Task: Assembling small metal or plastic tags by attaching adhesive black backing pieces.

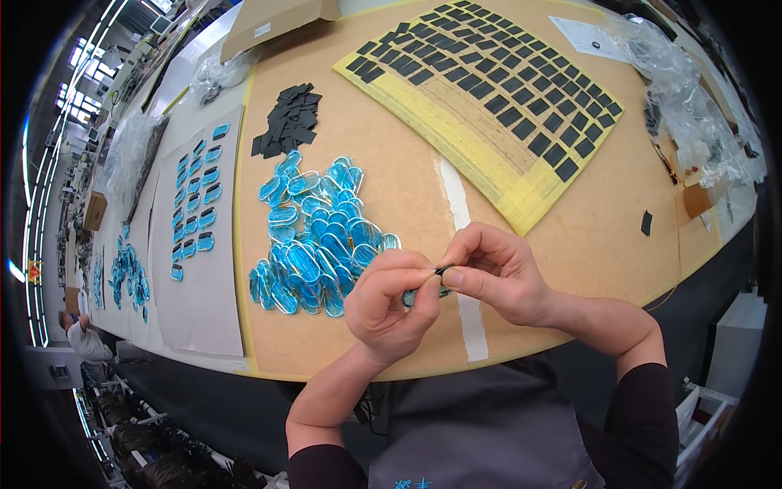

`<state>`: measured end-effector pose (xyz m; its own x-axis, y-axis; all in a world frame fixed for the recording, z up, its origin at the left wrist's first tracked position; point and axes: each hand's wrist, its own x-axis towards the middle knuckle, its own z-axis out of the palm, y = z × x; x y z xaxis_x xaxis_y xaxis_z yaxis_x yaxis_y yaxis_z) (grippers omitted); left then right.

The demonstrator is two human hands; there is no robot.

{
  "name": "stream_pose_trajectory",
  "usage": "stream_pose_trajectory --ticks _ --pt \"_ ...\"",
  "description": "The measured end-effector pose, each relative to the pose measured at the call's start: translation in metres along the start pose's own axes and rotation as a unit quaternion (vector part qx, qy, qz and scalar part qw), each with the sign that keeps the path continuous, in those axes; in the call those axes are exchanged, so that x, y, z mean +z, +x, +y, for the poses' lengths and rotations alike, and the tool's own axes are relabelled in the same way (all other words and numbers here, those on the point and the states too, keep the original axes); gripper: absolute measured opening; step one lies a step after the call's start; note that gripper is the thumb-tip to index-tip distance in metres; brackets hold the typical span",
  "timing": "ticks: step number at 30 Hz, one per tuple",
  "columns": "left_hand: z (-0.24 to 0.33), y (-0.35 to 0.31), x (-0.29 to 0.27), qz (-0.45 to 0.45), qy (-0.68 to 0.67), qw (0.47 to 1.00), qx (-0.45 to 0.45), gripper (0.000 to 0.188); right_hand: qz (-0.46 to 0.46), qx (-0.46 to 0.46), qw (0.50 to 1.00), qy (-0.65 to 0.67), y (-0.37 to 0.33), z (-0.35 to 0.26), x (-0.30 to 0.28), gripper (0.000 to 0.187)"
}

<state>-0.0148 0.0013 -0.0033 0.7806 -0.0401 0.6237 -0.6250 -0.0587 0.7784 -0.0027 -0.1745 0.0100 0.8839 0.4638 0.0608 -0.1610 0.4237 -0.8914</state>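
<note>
Near the table's front edge, my left hand is closed around a small oval piece, bluish with a pale rim and mostly covered by my fingers. My right hand meets it there, thumb and forefinger pinching a small black patch at the oval piece's upper end. Whether the patch is stuck to the piece is hidden by the fingertips. Just beyond my left hand lies a heap of shiny blue oval pieces with whitish rims. A pile of loose black rectangular patches sits behind that heap.
A yellow-edged board carries rows of black rectangles at the far right. To the left, a grey sheet holds rows of blue ovals with black patches. Clear plastic bags, a cardboard box and a single black patch lie around.
</note>
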Motion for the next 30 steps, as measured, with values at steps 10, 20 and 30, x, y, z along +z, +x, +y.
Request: stream_pose_trajectory --ticks 10,20,30 --pt "-0.001 0.002 -0.005 0.0 -0.006 1.0 -0.006 0.02 0.009 0.013 0.997 -0.075 0.006 -0.004 -0.004 0.016" --pt "0.002 0.006 -0.007 -0.006 -0.021 0.999 -0.045 0.019 0.011 -0.005 0.998 -0.054 0.007 -0.008 -0.009 0.012" --pt "-0.001 0.009 -0.017 -0.03 -0.042 0.997 -0.059 0.021 0.01 -0.038 0.994 -0.098 0.009 -0.002 -0.012 0.013"
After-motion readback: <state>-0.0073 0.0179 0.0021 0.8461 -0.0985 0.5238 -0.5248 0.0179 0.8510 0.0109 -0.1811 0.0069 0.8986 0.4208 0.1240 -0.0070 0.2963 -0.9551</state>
